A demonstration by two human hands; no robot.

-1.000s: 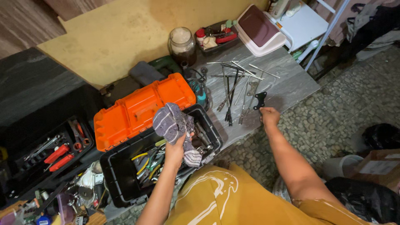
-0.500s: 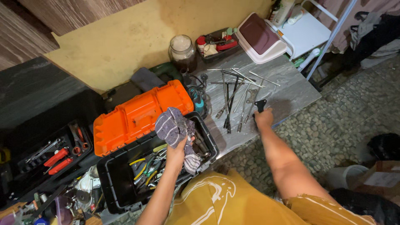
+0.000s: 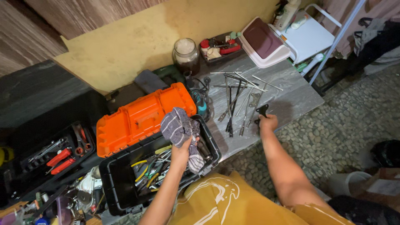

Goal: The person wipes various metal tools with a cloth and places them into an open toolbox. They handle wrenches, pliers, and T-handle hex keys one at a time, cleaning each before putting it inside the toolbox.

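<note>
My left hand [image 3: 183,148] is clamped round a bunched grey striped rag [image 3: 178,129], fingers closed tight on it, holding it up over the open black toolbox [image 3: 121,187]. Rag hangs partly down the box's right end. Box's orange lid [image 3: 141,116] stands flipped back behind it; inside are pliers [image 3: 143,171] w/ yellow & green grips plus other metal bits, too jumbled to sort.

My right hand [image 3: 268,121] reaches out to the near edge of the grey bench top [image 3: 291,89], fingers curled on a small black tool [image 3: 262,111] – can't tell exactly what kind. It sits just right of a spread of long metal rods & wrenches [image 3: 237,98] lying fanned on the bench.

Behind those: glass jar [image 3: 186,54], a tray of odds w/ red parts [image 3: 218,46], a white bin w/ maroon lid [image 3: 264,41]. A teal power tool [image 3: 200,100] w/ cord sits by the orange lid's corner. Far left, a 2nd open black case [image 3: 50,156] w/ red-handled tools.
</note>
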